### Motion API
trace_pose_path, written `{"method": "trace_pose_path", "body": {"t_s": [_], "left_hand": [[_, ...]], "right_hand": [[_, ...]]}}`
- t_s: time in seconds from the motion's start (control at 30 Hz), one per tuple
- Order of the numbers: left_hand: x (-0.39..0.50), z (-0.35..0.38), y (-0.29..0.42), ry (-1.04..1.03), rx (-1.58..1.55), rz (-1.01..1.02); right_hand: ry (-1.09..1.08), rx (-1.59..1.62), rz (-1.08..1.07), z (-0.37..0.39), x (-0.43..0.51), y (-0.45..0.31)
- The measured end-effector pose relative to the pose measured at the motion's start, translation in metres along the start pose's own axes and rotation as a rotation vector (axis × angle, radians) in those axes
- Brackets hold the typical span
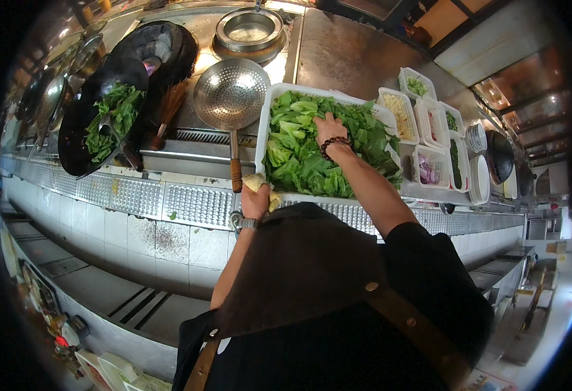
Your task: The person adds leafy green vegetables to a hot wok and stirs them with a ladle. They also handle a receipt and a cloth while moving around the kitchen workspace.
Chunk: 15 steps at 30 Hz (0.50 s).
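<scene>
My right hand, with a dark bead bracelet at the wrist, reaches into leafy greens that fill a white plastic basket. Its fingertips are hidden among the leaves, so whether they grip any is unclear. My left hand is closed around a yellowish cloth at the near left corner of the basket. Just above it is the wooden handle of a perforated metal strainer, lying left of the basket. Farther left, a tilted black wok holds more greens and a metal ladle.
A flame shows at the wok burner. A bamboo wok brush lies between wok and strainer. Behind stands a metal pot. To the right are several small baskets, one with cut onion, and stacked white plates.
</scene>
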<state>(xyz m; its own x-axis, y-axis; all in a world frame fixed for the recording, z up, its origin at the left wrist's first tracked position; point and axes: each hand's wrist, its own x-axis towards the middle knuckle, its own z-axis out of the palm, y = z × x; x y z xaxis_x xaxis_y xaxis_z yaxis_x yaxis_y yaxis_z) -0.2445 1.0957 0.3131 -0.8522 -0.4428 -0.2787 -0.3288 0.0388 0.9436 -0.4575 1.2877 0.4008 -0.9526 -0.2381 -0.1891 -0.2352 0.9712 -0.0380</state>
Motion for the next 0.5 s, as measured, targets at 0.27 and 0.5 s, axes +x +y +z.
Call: {"method": "trace_pose_path", "body": {"t_s": [0.27, 0.5], "left_hand": [[0.005, -0.007, 0.002, -0.075, 0.067, 0.038], [0.008, -0.014, -0.001, -0.147, 0.022, 0.073]], "right_hand": [[0.079, 0.07, -0.045, -0.034, -0.035, 0.01], [0.07, 0.19, -0.01, -0.06, -0.043, 0.03]]}}
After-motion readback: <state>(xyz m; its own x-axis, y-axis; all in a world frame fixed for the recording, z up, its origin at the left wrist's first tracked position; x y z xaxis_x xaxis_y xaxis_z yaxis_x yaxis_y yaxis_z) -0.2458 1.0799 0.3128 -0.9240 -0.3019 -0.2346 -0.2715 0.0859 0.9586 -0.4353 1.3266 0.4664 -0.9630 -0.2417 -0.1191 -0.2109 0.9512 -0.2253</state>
